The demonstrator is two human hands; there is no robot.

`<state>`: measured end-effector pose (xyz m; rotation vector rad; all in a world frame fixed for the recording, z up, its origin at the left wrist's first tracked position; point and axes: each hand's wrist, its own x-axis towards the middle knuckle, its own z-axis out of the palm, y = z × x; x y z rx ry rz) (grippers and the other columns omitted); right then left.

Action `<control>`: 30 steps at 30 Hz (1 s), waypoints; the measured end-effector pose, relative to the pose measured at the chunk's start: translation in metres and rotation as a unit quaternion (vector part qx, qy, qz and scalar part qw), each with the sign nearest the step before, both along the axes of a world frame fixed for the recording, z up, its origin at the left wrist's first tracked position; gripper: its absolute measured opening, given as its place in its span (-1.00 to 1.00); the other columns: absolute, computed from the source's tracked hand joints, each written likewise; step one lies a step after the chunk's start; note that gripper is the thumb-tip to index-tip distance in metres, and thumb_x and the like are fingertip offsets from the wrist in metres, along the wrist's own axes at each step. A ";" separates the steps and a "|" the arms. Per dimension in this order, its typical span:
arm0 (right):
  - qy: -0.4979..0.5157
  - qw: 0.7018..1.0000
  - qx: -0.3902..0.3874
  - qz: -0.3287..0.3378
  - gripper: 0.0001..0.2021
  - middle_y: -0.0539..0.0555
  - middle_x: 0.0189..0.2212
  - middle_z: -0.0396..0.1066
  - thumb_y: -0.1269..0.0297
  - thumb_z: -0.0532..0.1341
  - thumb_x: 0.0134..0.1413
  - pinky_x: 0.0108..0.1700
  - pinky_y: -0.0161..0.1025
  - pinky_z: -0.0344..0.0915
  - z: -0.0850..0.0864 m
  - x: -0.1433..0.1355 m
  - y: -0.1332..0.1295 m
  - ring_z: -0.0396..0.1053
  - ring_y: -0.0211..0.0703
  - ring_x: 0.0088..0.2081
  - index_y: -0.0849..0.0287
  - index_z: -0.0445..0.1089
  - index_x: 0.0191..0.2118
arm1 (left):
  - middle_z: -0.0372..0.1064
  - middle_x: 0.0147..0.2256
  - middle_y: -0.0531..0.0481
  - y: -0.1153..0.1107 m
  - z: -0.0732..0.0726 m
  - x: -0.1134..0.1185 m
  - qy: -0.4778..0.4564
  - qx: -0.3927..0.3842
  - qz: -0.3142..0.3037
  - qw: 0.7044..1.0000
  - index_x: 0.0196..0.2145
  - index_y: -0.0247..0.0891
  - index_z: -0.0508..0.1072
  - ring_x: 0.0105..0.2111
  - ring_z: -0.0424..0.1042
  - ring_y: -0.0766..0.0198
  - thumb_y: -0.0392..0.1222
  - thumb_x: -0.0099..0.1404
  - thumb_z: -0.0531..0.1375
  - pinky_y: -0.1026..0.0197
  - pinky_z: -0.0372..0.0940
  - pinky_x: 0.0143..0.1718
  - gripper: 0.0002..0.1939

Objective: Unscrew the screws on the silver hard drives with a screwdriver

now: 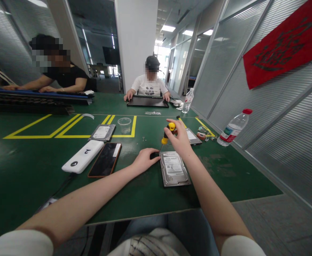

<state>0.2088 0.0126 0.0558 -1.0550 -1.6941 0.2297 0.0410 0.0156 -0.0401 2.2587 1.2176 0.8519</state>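
A silver hard drive [174, 169] with a white label lies flat on the green table, close to its front edge. My right hand [181, 140] is closed round a yellow-and-black screwdriver [164, 140], held nearly upright. The screwdriver's shaft points down at the drive's far left corner. At that corner my left hand [145, 160] has its thumb and forefinger curled in against the drive's edge, near the screwdriver tip. A dark patch shows between these fingers, and I cannot make it out. Several tiny screws [143, 138] lie beyond my left hand.
Another hard drive [101, 132] lies left, near a clear plastic cup [124, 125], white power bank [82, 156] and phone [105, 160]. A third drive [194, 137] is partly behind my right hand. A bottle [234, 128] stands right. Two people work across the table.
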 end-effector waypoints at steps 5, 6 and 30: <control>0.060 0.996 -0.007 0.072 -0.62 0.14 -0.07 0.39 0.25 0.07 0.18 -0.01 -0.06 0.35 -0.004 0.001 0.002 0.39 -0.08 -0.06 0.03 0.21 0.12 | 0.52 -0.10 -0.10 0.000 -0.001 0.000 -0.002 -0.001 0.000 1.000 -0.07 -0.25 0.53 -0.07 0.48 0.05 -0.19 0.25 0.28 0.05 0.29 0.06 -0.72; 0.074 0.993 -0.012 0.089 -0.64 0.13 -0.08 0.41 0.27 0.03 0.20 0.01 -0.05 0.35 -0.006 0.000 0.003 0.40 -0.09 -0.05 0.03 0.20 0.12 | 0.52 -0.09 -0.10 0.000 -0.001 0.000 -0.003 -0.002 0.000 1.000 -0.07 -0.25 0.52 -0.06 0.47 0.05 -0.20 0.25 0.28 0.05 0.29 0.07 -0.71; 0.054 0.998 0.007 0.039 -0.53 0.16 -0.06 0.37 0.23 0.17 0.13 -0.07 0.02 0.43 -0.006 0.000 -0.003 0.43 -0.04 -0.11 0.01 0.14 0.16 | 0.50 -0.31 -0.09 0.020 0.036 0.009 0.181 0.054 -0.067 0.980 -0.34 -0.31 0.53 -0.24 0.49 0.12 -0.35 0.29 0.18 0.19 0.32 -0.16 -0.89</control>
